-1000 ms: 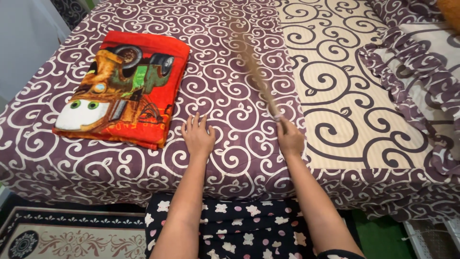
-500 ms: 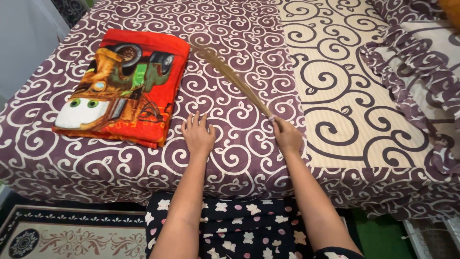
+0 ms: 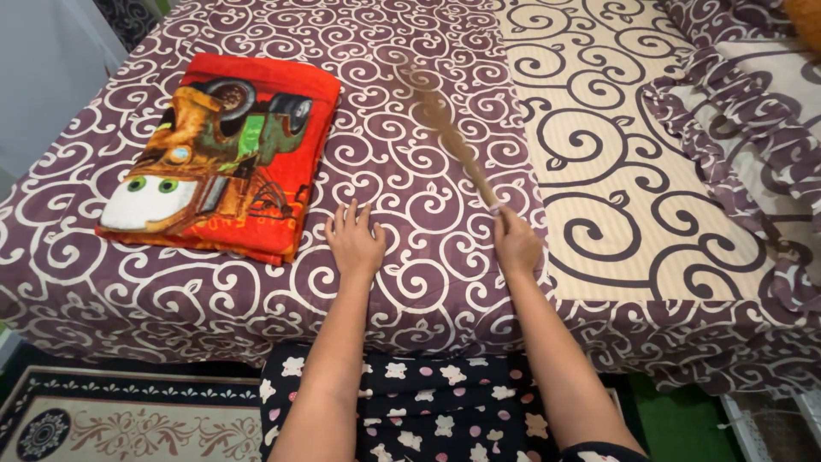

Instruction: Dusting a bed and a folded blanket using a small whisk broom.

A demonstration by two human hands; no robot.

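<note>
The right hand [image 3: 516, 245] is clenching the bound end of a thin straw-coloured bundle of broom sticks [image 3: 445, 120], which is reaching from the middle of the frame up toward the upper centre and is blurring as it sweeps. Half a second ago its tips were lying further left, almost at the upper right corner of the folded blanket; now they are swinging back toward the middle of the bedspread, close to where they were a second ago, so the brushing is running back and forth over the same strip of cloth. The left hand [image 3: 354, 242] is lying flat with fingers spread, gripping nothing, pressing on the purple bedspread with cream swirls [image 3: 402, 282] just left of centre, and it is staying where it was through all three pictures.

A folded red blanket with a cartoon tow truck printed on it [image 3: 224, 154] is resting at the upper left of the bed, near the sweep's left limit and so bounding it on that side. A cream panel with dark swirls [image 3: 599, 171] is running down the right of centre, and a frilled purple and cream pillow [image 3: 753, 111] is sitting at the upper right. A patterned rug [image 3: 128, 419] is showing at the lower left, beside the person's dark flower-printed clothing at the bottom centre
</note>
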